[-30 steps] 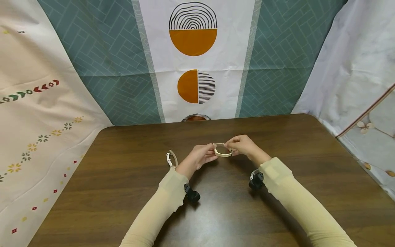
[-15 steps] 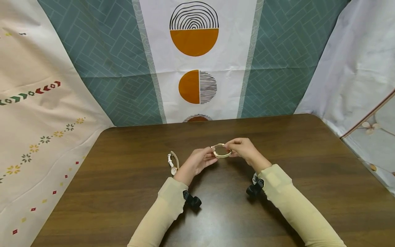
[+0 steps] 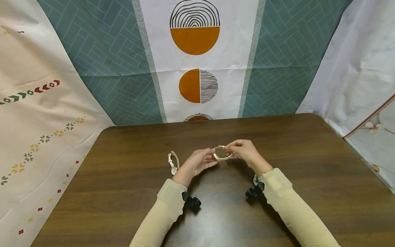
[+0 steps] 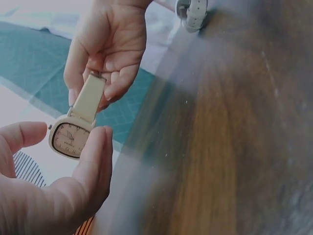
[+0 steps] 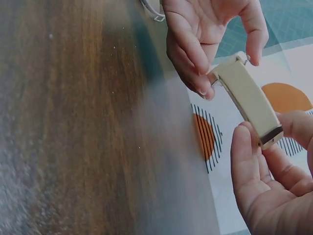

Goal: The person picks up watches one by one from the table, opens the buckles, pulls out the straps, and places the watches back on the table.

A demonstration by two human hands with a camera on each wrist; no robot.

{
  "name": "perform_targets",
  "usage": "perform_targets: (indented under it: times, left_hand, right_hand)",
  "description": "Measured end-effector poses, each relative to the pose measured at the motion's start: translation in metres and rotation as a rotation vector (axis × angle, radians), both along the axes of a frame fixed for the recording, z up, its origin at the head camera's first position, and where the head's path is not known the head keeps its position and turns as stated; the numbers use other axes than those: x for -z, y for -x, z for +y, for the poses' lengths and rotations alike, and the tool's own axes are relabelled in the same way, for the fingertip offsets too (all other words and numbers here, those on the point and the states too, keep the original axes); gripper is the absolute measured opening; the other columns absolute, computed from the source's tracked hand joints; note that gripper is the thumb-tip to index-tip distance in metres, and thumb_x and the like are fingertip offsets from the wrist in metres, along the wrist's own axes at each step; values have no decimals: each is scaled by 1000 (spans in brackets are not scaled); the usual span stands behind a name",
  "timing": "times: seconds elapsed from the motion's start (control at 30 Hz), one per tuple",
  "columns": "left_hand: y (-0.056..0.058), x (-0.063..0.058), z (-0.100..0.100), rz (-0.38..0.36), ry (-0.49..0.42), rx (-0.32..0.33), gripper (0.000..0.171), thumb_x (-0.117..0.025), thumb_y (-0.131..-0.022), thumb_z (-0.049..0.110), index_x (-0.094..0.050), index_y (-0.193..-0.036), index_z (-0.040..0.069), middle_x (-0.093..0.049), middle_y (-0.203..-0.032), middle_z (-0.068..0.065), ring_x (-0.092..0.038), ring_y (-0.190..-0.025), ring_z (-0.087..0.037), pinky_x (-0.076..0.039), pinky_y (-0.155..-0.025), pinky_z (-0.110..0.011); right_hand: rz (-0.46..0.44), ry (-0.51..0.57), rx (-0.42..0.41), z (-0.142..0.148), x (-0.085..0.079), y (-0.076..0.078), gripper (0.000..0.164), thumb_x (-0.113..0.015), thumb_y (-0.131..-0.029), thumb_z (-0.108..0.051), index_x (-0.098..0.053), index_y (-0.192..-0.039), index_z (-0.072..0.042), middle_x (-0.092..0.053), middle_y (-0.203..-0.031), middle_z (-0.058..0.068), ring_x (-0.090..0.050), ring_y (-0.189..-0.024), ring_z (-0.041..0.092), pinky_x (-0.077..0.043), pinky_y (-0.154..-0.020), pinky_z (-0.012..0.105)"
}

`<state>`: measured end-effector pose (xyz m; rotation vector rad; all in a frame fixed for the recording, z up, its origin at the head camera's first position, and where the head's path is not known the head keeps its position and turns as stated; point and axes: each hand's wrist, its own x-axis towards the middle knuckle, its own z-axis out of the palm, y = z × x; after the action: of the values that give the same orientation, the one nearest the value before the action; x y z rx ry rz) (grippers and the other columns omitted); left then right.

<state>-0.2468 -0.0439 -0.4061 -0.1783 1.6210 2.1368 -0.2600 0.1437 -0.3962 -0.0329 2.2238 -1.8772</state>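
Between both hands, above the table, is a cream-strapped wristwatch (image 3: pixel 223 158), its strap forming a loop. My left hand (image 3: pixel 200 163) pinches the watch case between thumb and fingers. In the left wrist view, the squarish dial (image 4: pixel 71 139) with a dark rim faces the camera. My right hand (image 3: pixel 245 152) pinches the far end of the strap (image 5: pixel 252 100), which shows a dark band in the right wrist view. A second watch (image 3: pixel 173 164), with a white strap and small round face, lies on the table just left of my left wrist.
Beside my right wrist is a pale watch (image 4: pixel 194 14), partly hidden in the head view. The brown wooden table (image 3: pixel 129 192) reaches back to a patterned cloth (image 3: pixel 123 96). Black wrist cameras (image 3: pixel 192 201) hang under both sleeves.
Both hands keep hold of the cream-strapped watch, whose loop has tilted slightly. My left forearm has shifted, so the round face of the white-strapped watch now shows.
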Motion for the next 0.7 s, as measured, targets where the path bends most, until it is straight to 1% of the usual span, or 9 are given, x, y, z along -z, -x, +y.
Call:
perform_targets:
  times: [0.1, 0.27, 0.33, 0.47, 0.57, 0.7]
  left_hand:
    - [0, 0, -3, 6, 54, 33, 40, -52, -92, 12, -48, -124, -12, -57, -83, -6, -61, -75, -15, -54, -89, -35]
    - [0, 0, -5, 35, 160, 105, 34, -53, -94, 19, -53, -116, -7, -60, -79, -2, -63, -73, -14, -55, -81, -32]
    - [-1, 1, -5, 49, 171, 121, 32, -52, -95, 19, -55, -113, -7, -61, -79, -1, -62, -73, -13, -55, -82, -33]
    - [-3, 5, -5, 72, 176, 123, 28, -53, -95, 18, -58, -109, -6, -63, -79, -2, -63, -71, -12, -54, -86, -37]
    - [-2, 6, -4, 87, 187, 128, 27, -55, -94, 17, -59, -108, -6, -63, -80, -3, -63, -70, -11, -55, -82, -35]
    - [-1, 7, -1, 104, 213, 141, 29, -56, -94, 17, -61, -110, -7, -64, -82, -1, -62, -71, -10, -54, -75, -29]
  right_hand:
    - [10, 9, -27, -1, 1, 0, 23, -61, -87, -3, -64, -101, 15, -68, -79, 5, -65, -70, 11, -56, -65, 25]
    - [4, 27, -44, 0, 4, -4, 24, -59, -87, -1, -63, -102, 18, -68, -79, 5, -64, -69, 10, -57, -64, 24]
    - [-1, 26, -59, 1, 6, -6, 23, -59, -87, 0, -63, -102, 18, -67, -79, 5, -64, -69, 10, -57, -64, 25]
    - [-1, 21, -134, 0, 10, -8, 23, -59, -88, -1, -64, -101, 17, -68, -79, 6, -65, -69, 11, -58, -66, 28]
    - [11, 26, -185, -3, 10, -9, 24, -58, -88, -2, -64, -101, 18, -69, -79, 6, -65, -69, 12, -58, -67, 29]
    - [18, 42, -211, -5, 11, -9, 26, -58, -88, -1, -63, -102, 20, -69, -79, 5, -65, -69, 11, -58, -67, 28]
